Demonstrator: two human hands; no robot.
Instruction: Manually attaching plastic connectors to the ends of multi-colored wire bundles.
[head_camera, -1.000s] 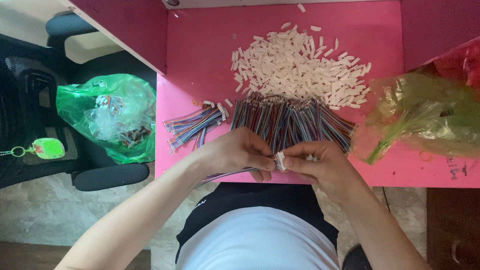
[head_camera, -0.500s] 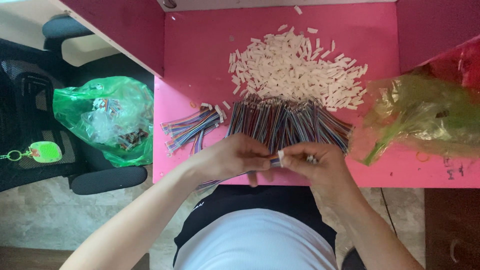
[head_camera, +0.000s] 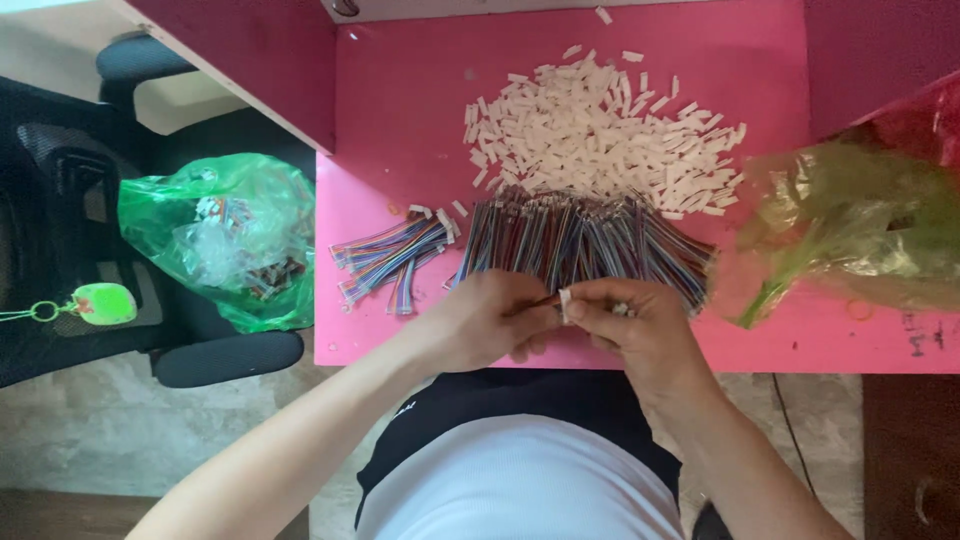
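At the near edge of the pink desk (head_camera: 400, 150), my left hand (head_camera: 490, 320) pinches a thin multicoloured ribbon wire (head_camera: 545, 300) while my right hand (head_camera: 640, 325) grips a small white plastic connector (head_camera: 565, 303), now meeting the wire's end rather than apart from it.

Lying on the pink tabletop (head_camera: 400, 120): one heap of small white plastic connector housings (head_camera: 600, 130), too many to count; one broad row of multicoloured ribbon wires (head_camera: 580, 240); one smaller loose bundle of wires (head_camera: 390, 260). Sitting left of the tabletop: one green plastic bag (head_camera: 220, 235); right: one translucent bag (head_camera: 850, 225).
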